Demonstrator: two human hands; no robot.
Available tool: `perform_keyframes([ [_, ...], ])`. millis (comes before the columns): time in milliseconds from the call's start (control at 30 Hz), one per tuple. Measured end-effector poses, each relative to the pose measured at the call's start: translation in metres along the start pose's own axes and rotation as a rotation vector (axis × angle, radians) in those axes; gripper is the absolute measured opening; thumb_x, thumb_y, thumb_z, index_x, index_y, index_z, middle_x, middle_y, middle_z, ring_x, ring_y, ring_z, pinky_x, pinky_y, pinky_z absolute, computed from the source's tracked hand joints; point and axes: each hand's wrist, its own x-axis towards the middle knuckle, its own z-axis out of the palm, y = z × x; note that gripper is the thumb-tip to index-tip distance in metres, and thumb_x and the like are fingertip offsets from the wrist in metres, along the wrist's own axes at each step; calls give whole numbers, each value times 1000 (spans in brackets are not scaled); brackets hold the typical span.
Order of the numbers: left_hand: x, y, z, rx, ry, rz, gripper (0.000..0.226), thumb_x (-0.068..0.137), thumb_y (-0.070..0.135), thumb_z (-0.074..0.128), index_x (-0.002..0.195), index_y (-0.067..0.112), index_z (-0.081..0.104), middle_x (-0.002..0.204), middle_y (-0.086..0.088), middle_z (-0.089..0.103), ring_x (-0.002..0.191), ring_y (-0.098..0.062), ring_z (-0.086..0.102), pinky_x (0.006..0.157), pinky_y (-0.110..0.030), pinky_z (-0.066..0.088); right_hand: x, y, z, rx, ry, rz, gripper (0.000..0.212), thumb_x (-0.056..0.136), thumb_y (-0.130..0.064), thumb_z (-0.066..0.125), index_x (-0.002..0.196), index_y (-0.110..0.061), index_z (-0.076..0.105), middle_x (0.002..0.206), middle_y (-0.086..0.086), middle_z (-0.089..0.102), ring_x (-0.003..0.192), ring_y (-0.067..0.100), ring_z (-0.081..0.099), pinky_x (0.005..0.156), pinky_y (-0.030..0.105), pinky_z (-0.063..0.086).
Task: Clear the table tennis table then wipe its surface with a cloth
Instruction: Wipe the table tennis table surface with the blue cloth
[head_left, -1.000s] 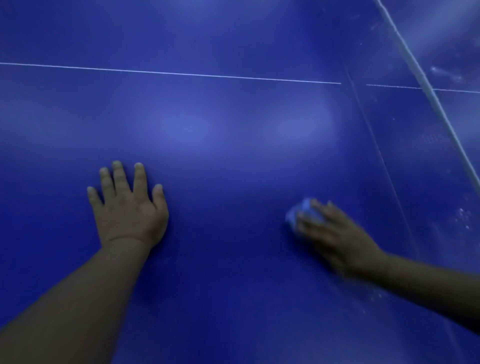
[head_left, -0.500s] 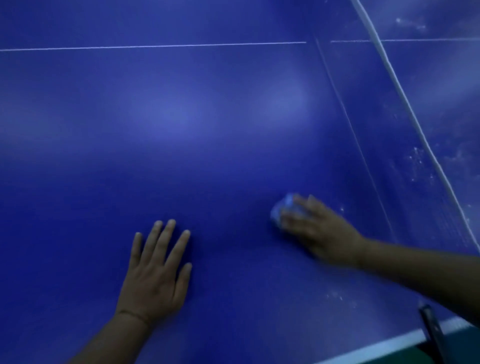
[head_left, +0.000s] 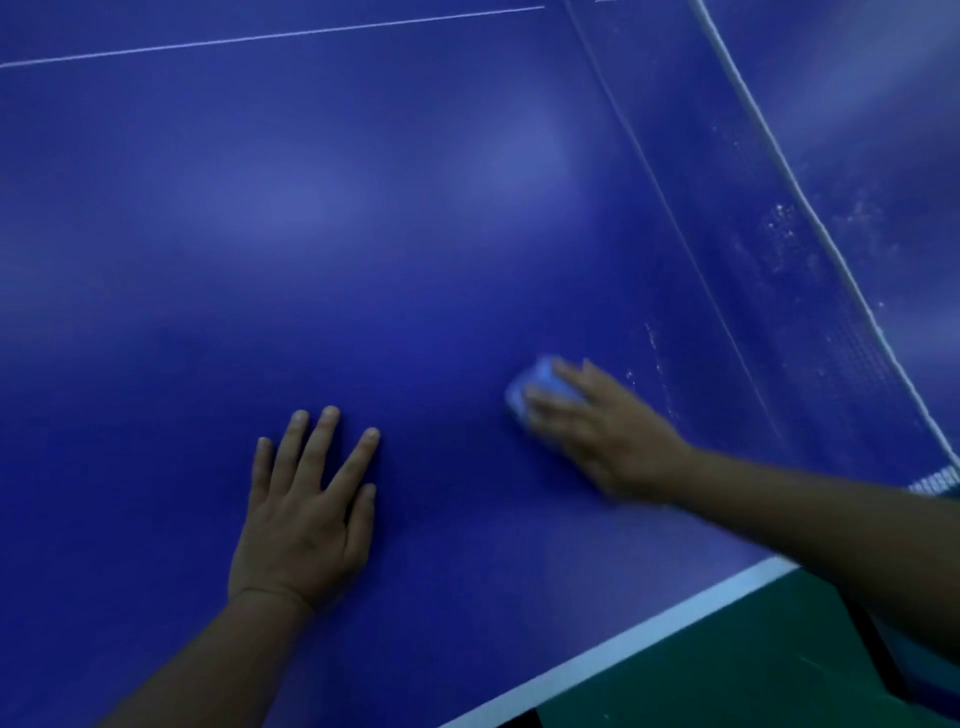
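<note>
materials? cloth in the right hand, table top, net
Cloth: pale blue, bunched soft under the right hand, likely fabric; blurred.
Table top: hard, smooth blue board, semi-gloss by the soft glare patches; core material unclear.
Net: fine dark mesh with a white top band, probably woven.

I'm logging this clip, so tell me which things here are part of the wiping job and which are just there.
Part of the job:
cloth under the right hand
table
left hand, flat on the table

Just there:
net
green floor
</note>
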Motion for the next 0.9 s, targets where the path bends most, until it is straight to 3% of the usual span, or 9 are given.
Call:
perform_keyframes([
  [100,-1,0,0,-6,-25,-4,57,96,43,32,149,26,43,160,-12,31,150,-33,18,120,-56,11,-87,-24,-5,-5,-189,-196,53,102,-31,39,154,-29,28,164,-5,22,150,36,20,114,56,26],
  [167,-2,0,0,-18,-24,-8,58,96,44,30,149,26,43,159,-12,31,150,-33,18,121,-56,10,-86,-10,-13,-28,-214,-171,58,97,-27,48,152,-28,31,162,-1,26,148,39,23,115,58,29],
  [267,-3,0,-1,-21,-29,-1,59,97,46,27,150,26,42,160,-12,29,151,-32,15,122,-55,7,-25,-1,-14,94,-31,257,43,101,-19,43,145,-18,43,154,7,41,142,46,30,114,60,27],
  [400,-4,0,2,-18,-46,-20,61,97,49,21,153,29,34,163,-9,21,153,-29,6,123,-50,-2,69,-25,0,188,172,999,46,106,-23,33,152,-21,37,162,-5,27,152,33,11,122,54,9],
  [600,-5,0,2,-32,-30,-24,60,98,48,18,155,30,28,164,-8,17,153,-26,1,123,-49,-5,16,-125,26,107,128,888,55,99,-9,40,152,-23,36,162,-6,26,152,34,13,121,51,9],
  [700,-5,1,2,-37,-31,-26,60,98,48,18,154,30,29,164,-8,17,153,-26,0,123,-48,-7,-42,-134,22,126,149,1281,52,104,-10,40,154,-22,34,164,-5,23,152,32,8,122,55,11],
  [800,-4,2,1,-30,-48,-32,61,98,49,16,155,31,27,165,-7,14,153,-25,-2,123,-47,-9,-21,-142,21,105,276,1691,53,104,-14,34,156,-20,28,165,-4,18,153,32,4,124,52,4],
  [833,-4,2,1,-31,-48,-38,62,97,50,15,155,31,26,165,-7,13,153,-24,-3,123,-46,-9,2,-147,23,98,310,1738,56,102,-13,33,157,-20,25,165,-4,17,153,34,4,124,52,2],
  [900,-4,3,1,-31,-48,-49,62,97,51,14,155,32,26,165,-6,13,153,-23,-5,123,-46,-9,56,-163,29,95,310,1578,63,96,-9,30,158,-21,22,165,-3,16,152,36,3,121,51,-4],
])
